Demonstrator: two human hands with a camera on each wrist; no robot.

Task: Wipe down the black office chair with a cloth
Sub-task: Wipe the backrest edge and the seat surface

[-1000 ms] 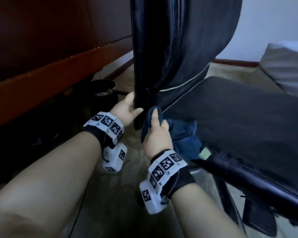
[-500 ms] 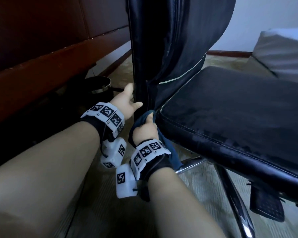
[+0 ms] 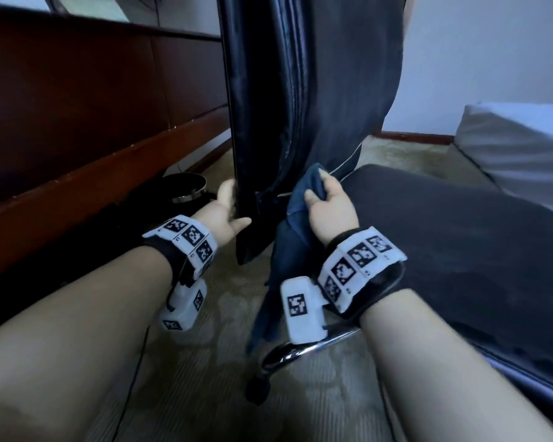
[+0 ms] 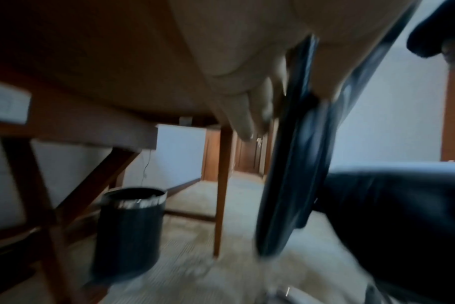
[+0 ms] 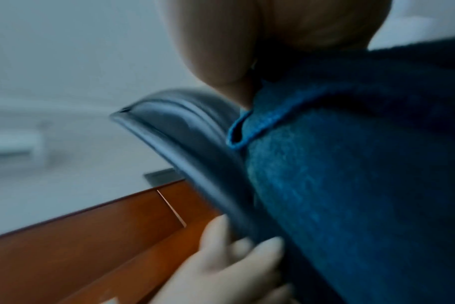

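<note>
The black office chair's backrest [image 3: 304, 90] stands upright in the head view, with its seat [image 3: 460, 244] spreading to the right. My left hand [image 3: 229, 208] grips the backrest's lower left edge, thumb in front and fingers behind; the left wrist view shows those fingers [image 4: 247, 115] wrapped round the dark edge [image 4: 288, 164]. My right hand [image 3: 328, 202] holds a dark blue cloth [image 3: 296, 224] against the base of the backrest, where it meets the seat. The cloth [image 5: 351, 174] hangs down below the hand and fills the right wrist view beside the chair edge [image 5: 190, 148].
A dark wooden desk panel [image 3: 77, 138] runs along the left. A black waste bin [image 3: 186, 186] with a shiny rim stands on the carpet under it, also seen as the bin [image 4: 130, 230]. A chrome chair leg [image 3: 300, 352] lies below my right wrist. A grey cushion [image 3: 517, 148] is at the right.
My right hand with the cloth has risen from under the seat's front corner to the base of the backrest. My left hand keeps its hold on the backrest edge.
</note>
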